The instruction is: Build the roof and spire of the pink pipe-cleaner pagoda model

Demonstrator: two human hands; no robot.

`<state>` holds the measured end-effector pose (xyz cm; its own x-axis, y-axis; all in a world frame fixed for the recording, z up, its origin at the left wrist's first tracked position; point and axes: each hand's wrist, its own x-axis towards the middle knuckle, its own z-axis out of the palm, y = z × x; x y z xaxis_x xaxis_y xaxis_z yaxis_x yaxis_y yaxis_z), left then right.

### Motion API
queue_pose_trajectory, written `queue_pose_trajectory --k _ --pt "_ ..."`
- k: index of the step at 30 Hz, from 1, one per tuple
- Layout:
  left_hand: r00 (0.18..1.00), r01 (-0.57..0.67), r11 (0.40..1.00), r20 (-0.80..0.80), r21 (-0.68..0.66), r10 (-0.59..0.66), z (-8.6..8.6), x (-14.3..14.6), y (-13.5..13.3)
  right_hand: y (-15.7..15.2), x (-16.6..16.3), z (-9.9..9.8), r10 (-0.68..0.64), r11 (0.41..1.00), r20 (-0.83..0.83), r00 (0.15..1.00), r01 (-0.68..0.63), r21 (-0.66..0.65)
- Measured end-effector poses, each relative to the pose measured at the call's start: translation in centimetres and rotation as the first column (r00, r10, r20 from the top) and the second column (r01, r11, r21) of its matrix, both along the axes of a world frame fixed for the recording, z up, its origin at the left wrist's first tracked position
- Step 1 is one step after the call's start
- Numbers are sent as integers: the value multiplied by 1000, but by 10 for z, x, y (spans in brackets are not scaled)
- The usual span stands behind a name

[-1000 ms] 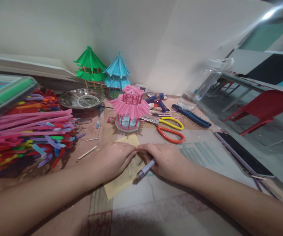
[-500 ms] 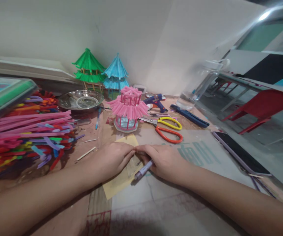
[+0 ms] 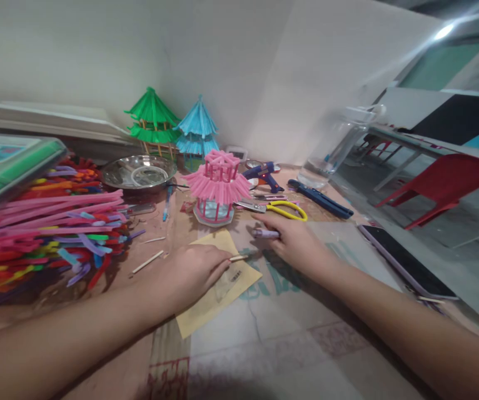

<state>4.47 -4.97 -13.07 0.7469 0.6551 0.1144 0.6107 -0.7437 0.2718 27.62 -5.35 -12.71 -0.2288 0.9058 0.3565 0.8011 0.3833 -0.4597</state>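
My left hand [image 3: 200, 272] pinches a short thin wooden stick [image 3: 239, 258], whose end sticks out past the fingertips. Under that hand lies a yellow paper sheet [image 3: 198, 322] with small printed marks. My right hand [image 3: 295, 241] is closed around a purple pen [image 3: 265, 234], its end pointing left. The index finger reaches toward the scissors [image 3: 287, 209] and hides their orange handle; whether it touches them I cannot tell. Just beyond the paper stands a pink model pavilion [image 3: 219, 191], its two-part roof made of pipe cleaners.
Pipe cleaners [image 3: 68, 222] are heaped at left beside a plastic box [image 3: 14, 161]. Behind are a metal bowl [image 3: 139, 172], a green pavilion [image 3: 151, 116] and a blue pavilion [image 3: 198, 128]. A glue gun [image 3: 267, 175], a blue cutter [image 3: 320, 198], a water jug [image 3: 323, 161] and a phone [image 3: 406, 261] sit rightward.
My right hand has moved away from my left, forward and right to the scissors, carrying the pen. The stick in my left hand now shows, and more of the yellow paper is uncovered.
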Motion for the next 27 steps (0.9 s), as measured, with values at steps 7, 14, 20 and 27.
queue_pose_trajectory --k 7,14,20,27 --pt "1000 -27 997 -1 76 27 -3 -2 0 -27 -9 0 213 976 -430 877 -211 53" --pt "997 -39 994 67 98 33 -6 -2 3 -15 -21 -20 385 920 -203 900 -359 156" --pt "983 93 973 137 210 -123 -9 -3 3 -23 -31 -17 297 954 -280 913 -299 38" --pt "971 163 925 109 344 -212 -10 -3 0 -26 -32 -15 159 932 -581 798 -316 -179"
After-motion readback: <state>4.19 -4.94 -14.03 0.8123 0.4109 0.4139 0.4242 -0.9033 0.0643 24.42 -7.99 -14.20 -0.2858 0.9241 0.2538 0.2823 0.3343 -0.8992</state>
